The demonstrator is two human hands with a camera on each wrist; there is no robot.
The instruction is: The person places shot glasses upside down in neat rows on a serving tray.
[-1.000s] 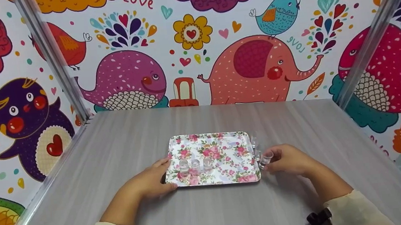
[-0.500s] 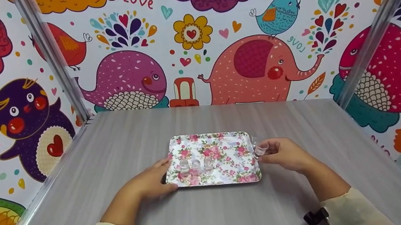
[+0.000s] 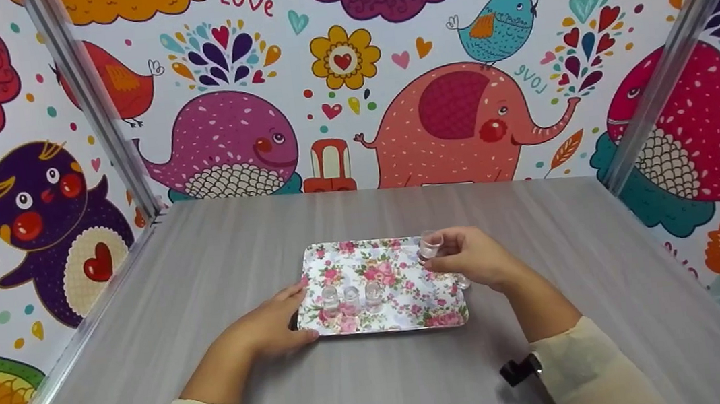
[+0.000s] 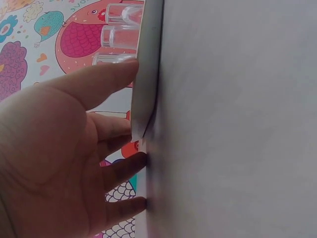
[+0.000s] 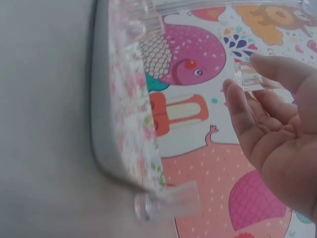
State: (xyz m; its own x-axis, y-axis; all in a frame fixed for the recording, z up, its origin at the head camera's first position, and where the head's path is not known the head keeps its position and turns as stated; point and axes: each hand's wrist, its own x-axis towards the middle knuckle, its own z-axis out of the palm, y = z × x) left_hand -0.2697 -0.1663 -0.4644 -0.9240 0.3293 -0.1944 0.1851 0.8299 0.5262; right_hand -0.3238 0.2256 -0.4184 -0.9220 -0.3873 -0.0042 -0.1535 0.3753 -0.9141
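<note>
A floral tray [image 3: 405, 302] lies on the table. Along its left end my left hand [image 3: 277, 321] grips the rim, thumb at the near corner; in the left wrist view the lower fingers reach the tabletop. Three small clear shot glasses [image 3: 351, 299] stand in a row on the tray's left half. My right hand [image 3: 478, 257] pinches another shot glass [image 3: 431, 245] between thumb and fingers, over the far right part of the tray. The right wrist view shows that held glass [image 5: 247, 77] raised above the tray's surface.
One more clear shot glass [image 5: 171, 203] stands just outside the tray's right edge, partly behind my right hand in the head view. The grey wood-grain table [image 3: 381, 389] is bounded by walls with cartoon animals [image 3: 453, 123] and metal posts [image 3: 95, 110].
My right hand has lifted the shot glass from beside the tray's right edge and carried it left and away from me, over the tray. The left hand and the tray have stayed put.
</note>
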